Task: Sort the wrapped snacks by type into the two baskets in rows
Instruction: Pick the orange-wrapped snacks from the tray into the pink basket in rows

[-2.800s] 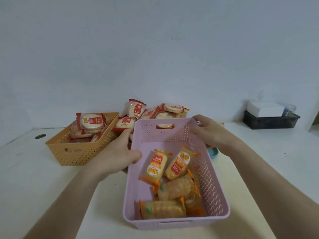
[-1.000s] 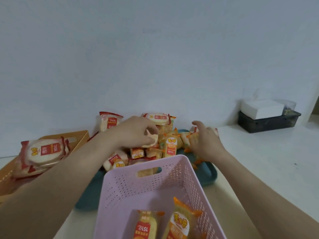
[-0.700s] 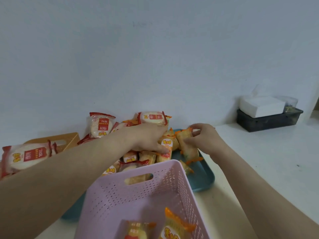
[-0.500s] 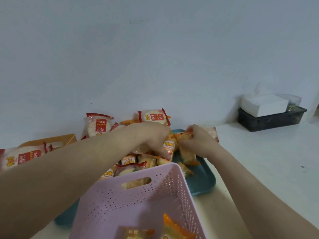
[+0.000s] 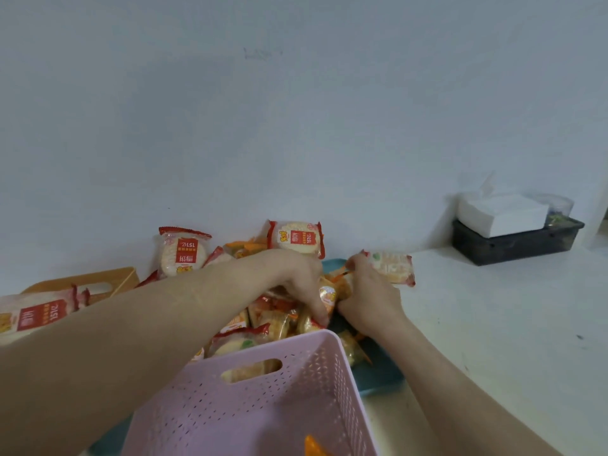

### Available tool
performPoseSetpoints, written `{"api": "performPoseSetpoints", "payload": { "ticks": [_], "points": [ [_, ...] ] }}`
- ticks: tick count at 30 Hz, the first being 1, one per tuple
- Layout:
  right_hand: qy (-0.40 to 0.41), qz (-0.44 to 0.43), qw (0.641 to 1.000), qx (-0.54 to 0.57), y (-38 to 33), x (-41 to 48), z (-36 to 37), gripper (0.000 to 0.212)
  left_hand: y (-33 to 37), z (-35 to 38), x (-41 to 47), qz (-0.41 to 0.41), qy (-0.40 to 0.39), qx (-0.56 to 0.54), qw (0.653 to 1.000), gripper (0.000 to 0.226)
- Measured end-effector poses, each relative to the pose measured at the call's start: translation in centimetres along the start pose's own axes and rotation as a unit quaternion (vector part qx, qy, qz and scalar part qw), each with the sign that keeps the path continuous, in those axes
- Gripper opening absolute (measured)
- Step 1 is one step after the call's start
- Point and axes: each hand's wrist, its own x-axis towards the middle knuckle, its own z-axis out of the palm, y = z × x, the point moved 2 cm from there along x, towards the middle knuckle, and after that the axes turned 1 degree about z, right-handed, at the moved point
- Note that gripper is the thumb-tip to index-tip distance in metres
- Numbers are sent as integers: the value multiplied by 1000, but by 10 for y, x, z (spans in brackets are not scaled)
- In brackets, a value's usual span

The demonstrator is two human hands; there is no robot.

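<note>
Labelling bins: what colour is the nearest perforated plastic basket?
The perforated plastic basket is pale pink; head view.

You're at a plain white table (image 5: 493, 324) against a bare wall (image 5: 296, 126), tissues (image 5: 500, 213) in a black tray (image 5: 513, 246): some simple indoor room.

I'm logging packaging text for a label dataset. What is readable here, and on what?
"151" plus a Chinese character, upside down: red label of the round cracker pack leaning on the wall.
"151", same label: second cracker pack, in the orange basket.
"151", small: topmost cracker pack.
Larger Chinese characters on these labels: too blurred.
Print on the orange-wrapped snack: too blurred.
</note>
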Motion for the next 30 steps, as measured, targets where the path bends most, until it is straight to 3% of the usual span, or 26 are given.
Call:
{"api": "performPoseSetpoints", "payload": {
  "ticks": [5,9,13,17,22,26,30],
  "points": [
    [52,-8,990,131,-2,-5,-10,75,-9,6,-8,28,90,-107,990,90],
    [-8,100,921,376,-2,-6,-19,79,-21,0,-16,54,166,-130,976,80],
    [-89,159,885,429,-2,-8,-11,79,-23,6,-19,55,135,-110,983,75],
    [-125,161,883,423,-1,-9,-7,70,-22,16,-19,55,91,-97,990,94],
    [-128,154,823,532,-3,-5,-14,59,-21,5,-28,80,168,-151,971,91],
    [-127,115,757,630,-11,-4,-29,59,-26,-5,-49,110,253,-309,910,87],
    [-154,42,734,660,-36,-19,-54,40,-40,-8,-79,123,305,-443,834,91]
  ]
}}
